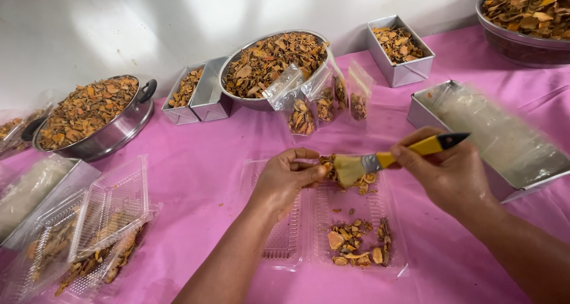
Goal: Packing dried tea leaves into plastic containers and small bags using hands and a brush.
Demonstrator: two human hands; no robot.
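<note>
A person's two bare hands worked over a bench point(196, 161) covered in pink cloth. The left hand point(286, 179) pinched a dried orange slice point(326, 164) between thumb and fingertips, held just above an open clear clamshell tray point(309, 221). The right hand point(448, 170) was closed around the yellow handle of a brush point(392, 159), whose pale bristles touched the slice. More slices point(356, 244) lay in the tray's right half, toward its near end. Just beyond the hands, small clear bags point(314, 99) partly filled with slices leaned against a metal colander point(267, 63) heaped with the same pieces. To the left of it stood two small metal tins point(196, 93), then a pot point(95, 117) full of slices. Another tin point(401, 51) with slices stood to the right of the colander, and a bowl point(525, 19) of slices sat at the far right corner. A larger tin point(493, 138) holding clear plastic sat just beside the right hand. Stacked clamshells point(83, 233) with slices lay at the near left.
</note>
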